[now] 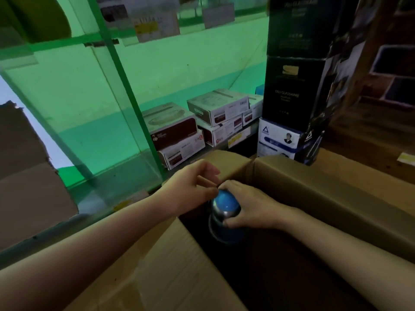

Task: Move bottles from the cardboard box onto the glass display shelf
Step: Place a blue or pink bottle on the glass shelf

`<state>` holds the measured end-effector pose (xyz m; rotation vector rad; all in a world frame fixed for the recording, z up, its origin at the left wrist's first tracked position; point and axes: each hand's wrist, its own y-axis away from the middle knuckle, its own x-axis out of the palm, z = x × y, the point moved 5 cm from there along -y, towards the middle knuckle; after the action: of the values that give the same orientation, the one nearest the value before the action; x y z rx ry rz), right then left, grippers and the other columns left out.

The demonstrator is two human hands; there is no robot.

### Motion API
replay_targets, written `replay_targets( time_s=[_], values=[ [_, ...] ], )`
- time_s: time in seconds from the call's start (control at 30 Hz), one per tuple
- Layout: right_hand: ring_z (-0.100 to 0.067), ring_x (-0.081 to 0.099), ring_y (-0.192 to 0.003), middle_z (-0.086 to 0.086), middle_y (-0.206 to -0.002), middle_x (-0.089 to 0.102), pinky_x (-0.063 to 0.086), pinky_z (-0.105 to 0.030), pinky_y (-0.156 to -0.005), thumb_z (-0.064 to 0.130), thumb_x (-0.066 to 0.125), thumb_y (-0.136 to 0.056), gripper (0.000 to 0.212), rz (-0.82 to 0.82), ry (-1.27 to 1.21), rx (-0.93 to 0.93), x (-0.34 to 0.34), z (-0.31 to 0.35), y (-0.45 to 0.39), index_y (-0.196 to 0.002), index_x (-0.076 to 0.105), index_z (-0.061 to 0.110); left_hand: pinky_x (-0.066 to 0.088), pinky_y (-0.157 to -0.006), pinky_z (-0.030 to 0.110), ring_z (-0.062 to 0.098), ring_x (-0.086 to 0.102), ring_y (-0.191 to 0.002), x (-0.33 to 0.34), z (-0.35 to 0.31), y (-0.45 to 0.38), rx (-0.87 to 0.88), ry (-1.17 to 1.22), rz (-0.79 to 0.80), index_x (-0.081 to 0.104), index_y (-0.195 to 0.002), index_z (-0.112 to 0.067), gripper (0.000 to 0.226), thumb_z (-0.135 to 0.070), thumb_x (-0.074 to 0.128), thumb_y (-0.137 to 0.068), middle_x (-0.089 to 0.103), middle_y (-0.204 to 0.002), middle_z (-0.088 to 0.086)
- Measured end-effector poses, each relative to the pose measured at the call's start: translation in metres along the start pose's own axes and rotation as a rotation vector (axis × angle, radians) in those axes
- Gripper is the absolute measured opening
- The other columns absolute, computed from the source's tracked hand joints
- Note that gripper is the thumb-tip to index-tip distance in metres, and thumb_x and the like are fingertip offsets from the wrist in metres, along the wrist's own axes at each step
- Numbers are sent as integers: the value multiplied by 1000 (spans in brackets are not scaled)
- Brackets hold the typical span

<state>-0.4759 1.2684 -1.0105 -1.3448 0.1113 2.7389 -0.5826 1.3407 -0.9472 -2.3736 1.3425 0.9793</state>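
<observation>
Your left hand (190,182) hovers with its fingers loosely curled, fingertips meeting the blue cap but gripping nothing. Your right hand (247,205) wraps the blue bottle (225,217), which stands upright inside the cardboard box (314,187). Lift it straight up past the flaps, then carry it left to the glass display shelf (96,191). The rest of the box is too dark to judge.

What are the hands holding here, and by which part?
The right hand grips the blue bottle around its cap end; the left hand touches the cap.
</observation>
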Motion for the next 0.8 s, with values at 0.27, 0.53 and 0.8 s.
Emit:
replay_targets(
  time_s=[0.27,0.53,0.8],
  values=[
    [-5,54,-93,13,-109,52,46,-17,-78,33,78,-68,61,-137,90,-86,-90,86,9,-118,43,30,43,-95,27,11,49,-114,-39,-24,30,63,48,-92,42,-120,-24,62,-8,77,-71,49,-122,-8],
    [-10,56,-91,10,-104,50,48,-26,-81,36,76,-71,68,-286,128,-216,-113,214,4,-123,33,27,41,-75,0,-21,50,-104,-110,-19,94,210,146,-222,38,-124,-34,81,-28,87,-59,53,-117,-25],
    [0,55,-77,14,-92,55,41,-13,-65,32,78,-69,68,-297,68,-449,-78,355,-32,-122,36,28,49,-95,29,-4,61,-105,-213,11,186,246,199,-455,47,-120,-35,81,-44,85,-49,66,-112,-19]
  ],
)
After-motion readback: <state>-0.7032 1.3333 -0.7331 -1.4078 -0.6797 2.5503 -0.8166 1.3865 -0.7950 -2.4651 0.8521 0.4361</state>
